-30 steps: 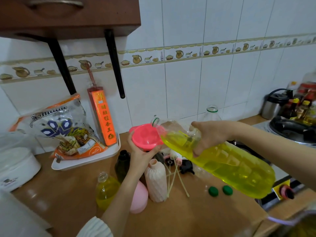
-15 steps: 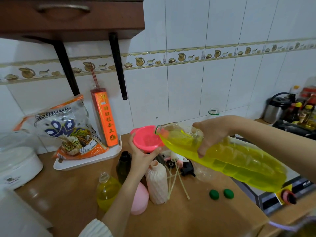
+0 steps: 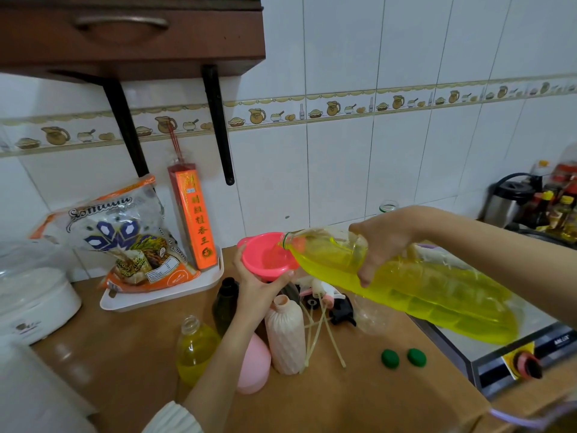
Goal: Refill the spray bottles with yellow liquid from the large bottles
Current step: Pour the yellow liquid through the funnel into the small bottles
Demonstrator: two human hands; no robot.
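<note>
My right hand (image 3: 379, 240) grips the neck of a large clear bottle (image 3: 437, 295) full of yellow liquid, tilted almost flat with its mouth over a pink funnel (image 3: 265, 256). My left hand (image 3: 256, 284) holds the funnel from below, above a spray bottle that the hand hides. On the counter below stand a dark bottle (image 3: 225, 303), a ribbed beige bottle (image 3: 284, 334), a pink bottle (image 3: 254, 364) and a small clear bottle (image 3: 195, 351) partly filled with yellow liquid. Spray heads with dip tubes (image 3: 324, 310) lie beside them.
Two green caps (image 3: 402, 358) lie on the wooden counter (image 3: 359, 401). A white tray (image 3: 162, 296) holds a rice bag and an orange incense box at the back left. A white appliance (image 3: 34, 301) stands far left. A stove (image 3: 515, 354) and sauce bottles (image 3: 559, 210) are at right.
The large bottle has levelled out and its mouth has moved further over the funnel. The view has shifted slightly down and left.
</note>
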